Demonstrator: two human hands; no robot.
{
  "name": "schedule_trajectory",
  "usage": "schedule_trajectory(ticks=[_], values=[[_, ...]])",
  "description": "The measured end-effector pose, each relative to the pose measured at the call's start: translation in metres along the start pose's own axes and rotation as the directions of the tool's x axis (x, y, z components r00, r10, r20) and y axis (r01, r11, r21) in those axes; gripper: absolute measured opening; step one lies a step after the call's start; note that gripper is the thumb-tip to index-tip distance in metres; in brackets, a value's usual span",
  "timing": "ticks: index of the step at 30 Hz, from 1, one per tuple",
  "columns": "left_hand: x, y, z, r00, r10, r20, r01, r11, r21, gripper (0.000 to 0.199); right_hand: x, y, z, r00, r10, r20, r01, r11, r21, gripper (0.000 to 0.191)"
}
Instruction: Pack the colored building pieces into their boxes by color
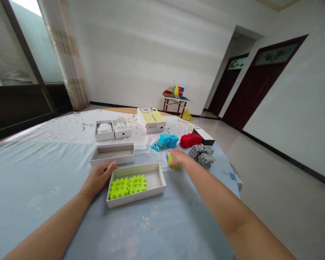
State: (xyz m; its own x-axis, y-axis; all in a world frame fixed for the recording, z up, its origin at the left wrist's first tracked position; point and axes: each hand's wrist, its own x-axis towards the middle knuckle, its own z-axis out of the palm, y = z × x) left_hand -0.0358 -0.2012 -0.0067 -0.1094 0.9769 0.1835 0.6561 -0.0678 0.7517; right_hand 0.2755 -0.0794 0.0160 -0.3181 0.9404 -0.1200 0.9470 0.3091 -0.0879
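At the near white box (pixel 158 177), my left hand (pixel 99 176) rests against the back left corner, its fingers bent and drawn together at the edge. Two lime-green building panels (pixel 119 188), square with notched edges, lie side by side inside that box, on its left side. My right hand (pixel 176 157) reaches out to a small stack of lime-green panels (pixel 175 167) on the cloth, its fingers curled down over the stack; the fingertips are partly hidden. Just behind this hand lies a heap of blue panels (pixel 166 141).
Red panels (pixel 190 140) and grey panels (pixel 202 155) lie to the right, near a black-and-white box (pixel 204 136). Behind my left hand is another open white box (pixel 112 153). Farther back stand a two-part white box (pixel 104 135) and a yellow-and-white carton (pixel 151 121). A blue clip (pixel 233 176) sits at the table's right edge.
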Motion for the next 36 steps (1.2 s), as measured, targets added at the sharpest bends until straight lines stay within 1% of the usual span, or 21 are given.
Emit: schedule_trajectory(ticks=[4,6,8,10,12,13,16,18,20,22,24,26,31,36], values=[[0.0,-0.002,0.0,1.0,-0.014,-0.002,0.014,1.0,-0.001,0.049,-0.014,-0.012,-0.003,1.0,0.002,-0.016,-0.002,1.0,0.0,0.074],[-0.001,-0.001,0.0,1.0,-0.021,-0.001,0.021,1.0,-0.005,0.049,-0.019,-0.015,-0.007,1.0,0.002,-0.025,-0.002,1.0,0.003,0.074],[-0.001,0.0,0.0,1.0,-0.027,0.002,0.027,1.0,-0.009,0.049,-0.022,-0.014,-0.012,0.999,-0.006,-0.035,0.007,1.0,0.025,0.081],[-0.002,0.001,0.001,0.999,-0.033,0.0,0.033,0.999,-0.014,0.048,-0.025,-0.011,-0.018,0.998,-0.025,-0.06,0.03,0.996,0.081,0.092],[-0.002,0.001,0.001,0.999,-0.04,-0.004,0.039,0.999,-0.026,0.047,-0.027,-0.005,-0.025,0.992,-0.058,-0.116,0.076,0.984,0.162,0.1],[-0.002,0.001,0.001,0.999,-0.043,-0.004,0.043,0.999,-0.032,0.047,-0.028,0.0,-0.028,0.985,-0.081,-0.151,0.112,0.972,0.207,0.1],[-0.002,-0.001,0.002,0.998,-0.055,-0.002,0.055,0.998,-0.041,0.047,-0.032,0.015,-0.037,0.952,-0.162,-0.259,0.245,0.913,0.328,0.093],[-0.001,-0.002,0.002,0.998,-0.057,-0.001,0.057,0.998,-0.039,0.048,-0.035,0.026,-0.039,0.929,-0.224,-0.294,0.327,0.871,0.368,0.086],[-0.001,-0.002,0.002,0.998,-0.056,-0.006,0.056,0.998,-0.033,0.048,-0.037,0.035,-0.036,0.916,-0.289,-0.277,0.38,0.846,0.373,0.081],[-0.001,-0.001,0.002,0.998,-0.059,-0.016,0.058,0.998,-0.026,0.048,-0.038,0.042,-0.03,0.913,-0.337,-0.229,0.402,0.839,0.366,0.079],[-0.002,-0.001,0.002,0.998,-0.064,-0.025,0.063,0.998,-0.031,0.047,-0.037,0.045,-0.024,0.91,-0.368,-0.19,0.413,0.835,0.364,0.078],[-0.002,-0.001,0.003,0.997,-0.068,-0.028,0.067,0.997,-0.038,0.048,-0.035,0.046,-0.019,0.905,-0.389,-0.175,0.426,0.825,0.37,0.075],[-0.003,0.0,0.003,0.996,-0.081,-0.039,0.081,0.997,-0.018,0.048,-0.031,0.042,-0.017,0.901,-0.398,-0.171,0.433,0.813,0.389,0.069],[-0.004,0.002,0.004,0.994,-0.096,-0.047,0.094,0.995,-0.037,0.046,-0.03,0.043,-0.016,0.909,-0.373,-0.187,0.417,0.824,0.383,0.072]])
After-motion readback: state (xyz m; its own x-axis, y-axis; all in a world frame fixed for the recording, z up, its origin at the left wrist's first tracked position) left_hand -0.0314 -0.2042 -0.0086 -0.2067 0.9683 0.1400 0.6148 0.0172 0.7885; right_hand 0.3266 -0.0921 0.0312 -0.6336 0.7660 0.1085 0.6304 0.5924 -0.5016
